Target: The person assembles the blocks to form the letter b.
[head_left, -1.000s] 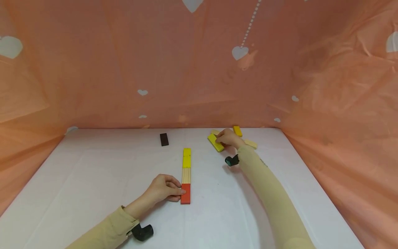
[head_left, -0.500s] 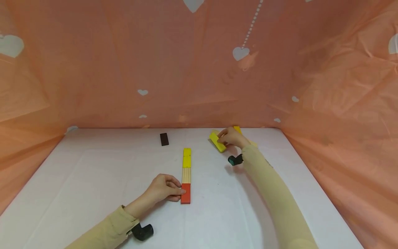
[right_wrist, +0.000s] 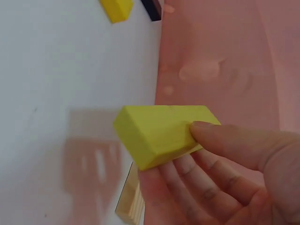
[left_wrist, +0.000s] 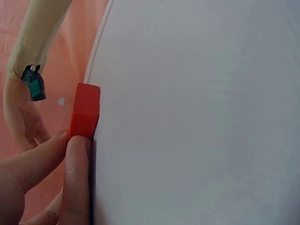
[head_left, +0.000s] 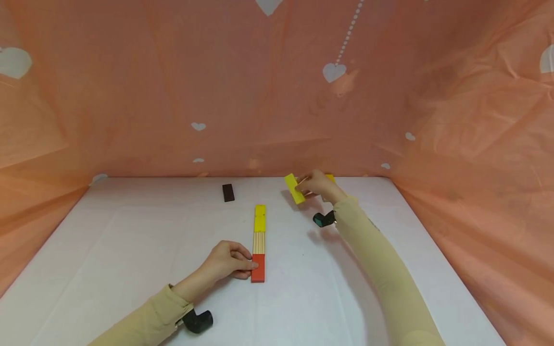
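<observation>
My left hand (head_left: 227, 262) pinches the red wooden block (head_left: 258, 275) at the near end of a straight row, thumb on top and fingers along its left side. Beyond the red one in that row come a plain striped wood piece (head_left: 258, 243) and a yellow part (head_left: 259, 219). At the back right, my right hand (head_left: 319, 185) holds a yellow block (right_wrist: 161, 133) between thumb and fingers. It is raised and tilted, its shadow falling on the white table. In the right wrist view a plain wood block (right_wrist: 129, 199) shows below the fingers, partly hidden.
A dark brown block (head_left: 228, 192) lies at the back, left of the row. Another yellow block (head_left: 331, 178) is partly hidden behind my right hand. An orange cloth (head_left: 259, 96) with hearts hangs along the table's back edge and sides.
My right hand has lifted the yellow block off the back-right pieces and turned it more upright, shifting slightly away and left. My left hand keeps its place on the red block.
</observation>
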`<state>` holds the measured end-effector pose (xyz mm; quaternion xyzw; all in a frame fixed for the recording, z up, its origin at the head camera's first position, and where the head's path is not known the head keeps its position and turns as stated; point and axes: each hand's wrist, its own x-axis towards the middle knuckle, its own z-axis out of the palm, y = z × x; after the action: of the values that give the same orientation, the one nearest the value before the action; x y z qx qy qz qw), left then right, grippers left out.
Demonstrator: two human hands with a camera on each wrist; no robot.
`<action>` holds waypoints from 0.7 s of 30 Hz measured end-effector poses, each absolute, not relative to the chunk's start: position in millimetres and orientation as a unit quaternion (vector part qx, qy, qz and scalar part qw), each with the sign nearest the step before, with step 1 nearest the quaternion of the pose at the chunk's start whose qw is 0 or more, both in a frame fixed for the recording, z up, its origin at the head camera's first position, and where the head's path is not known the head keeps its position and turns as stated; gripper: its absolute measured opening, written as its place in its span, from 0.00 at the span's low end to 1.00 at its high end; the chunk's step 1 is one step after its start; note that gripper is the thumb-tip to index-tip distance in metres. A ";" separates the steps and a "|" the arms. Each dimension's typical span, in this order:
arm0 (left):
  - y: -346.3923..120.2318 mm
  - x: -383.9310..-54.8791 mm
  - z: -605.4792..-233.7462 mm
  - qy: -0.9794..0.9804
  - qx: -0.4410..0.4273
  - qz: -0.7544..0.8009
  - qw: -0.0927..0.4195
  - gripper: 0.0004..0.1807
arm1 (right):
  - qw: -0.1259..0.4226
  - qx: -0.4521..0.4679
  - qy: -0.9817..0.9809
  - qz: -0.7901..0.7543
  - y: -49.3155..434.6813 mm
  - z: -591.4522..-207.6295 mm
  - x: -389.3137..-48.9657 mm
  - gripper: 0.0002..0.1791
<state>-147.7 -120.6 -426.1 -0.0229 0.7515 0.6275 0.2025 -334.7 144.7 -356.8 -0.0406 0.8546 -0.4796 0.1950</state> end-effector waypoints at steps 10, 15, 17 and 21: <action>-121.6 -150.1 -431.1 0.742 -0.015 0.637 0.208 0.18 | 0.158 -0.016 0.815 -0.557 126.9 -349.7 -334.0 0.22; -121.7 -150.5 -432.1 0.741 -0.016 0.638 0.209 0.18 | 0.157 -0.007 0.787 -0.597 119.3 -355.7 -336.7 0.23; -121.9 -150.6 -432.3 0.740 -0.017 0.639 0.209 0.18 | 0.160 -0.004 0.775 -0.611 116.5 -359.2 -337.7 0.24; -122.1 -150.7 -431.9 0.742 -0.019 0.637 0.209 0.17 | 0.165 0.000 0.747 -0.644 110.4 -366.1 -337.4 0.24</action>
<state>-150.7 -122.1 -431.9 -0.0185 0.7421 0.6366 0.2090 -337.4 110.4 -366.1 -0.0002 0.7468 -0.6443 0.1650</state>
